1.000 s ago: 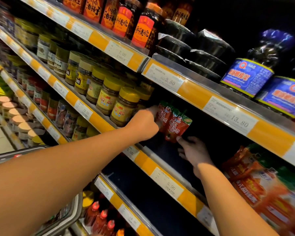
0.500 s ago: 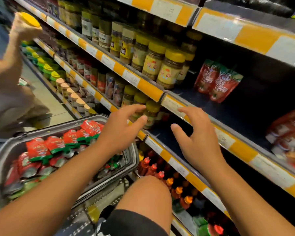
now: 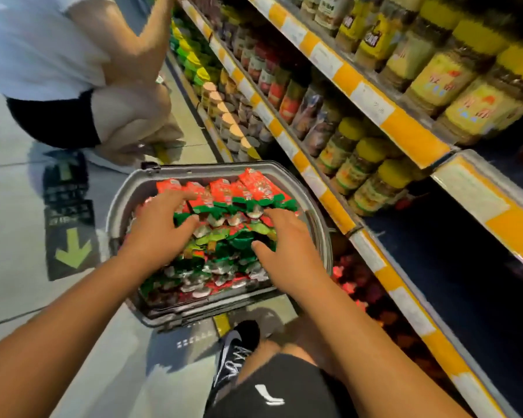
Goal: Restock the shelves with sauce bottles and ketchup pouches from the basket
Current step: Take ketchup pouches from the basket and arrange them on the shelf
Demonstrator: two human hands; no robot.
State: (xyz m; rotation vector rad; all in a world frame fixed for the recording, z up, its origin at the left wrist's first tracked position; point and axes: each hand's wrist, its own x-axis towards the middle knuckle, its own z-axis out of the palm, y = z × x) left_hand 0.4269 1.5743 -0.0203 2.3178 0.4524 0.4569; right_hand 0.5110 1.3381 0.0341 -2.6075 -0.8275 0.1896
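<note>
over the grey plastic basket [image 3: 120, 206] on the near floor, left hand [image 3: 160, 229] and right hand [image 3: 284, 241] hover, fingers spread, gripping nothing. red-and-green foil ketchup pouches [image 3: 224, 230] fill it: likely light, soft, slippery; best pinched near the green tops.

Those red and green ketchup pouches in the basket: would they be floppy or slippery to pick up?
Probably floppy: the ketchup pouches lie slumped and overlapping in the grey basket. Their glossy film looks slippery, so several may slide apart. Left hand and right hand hover spread above them.
</note>
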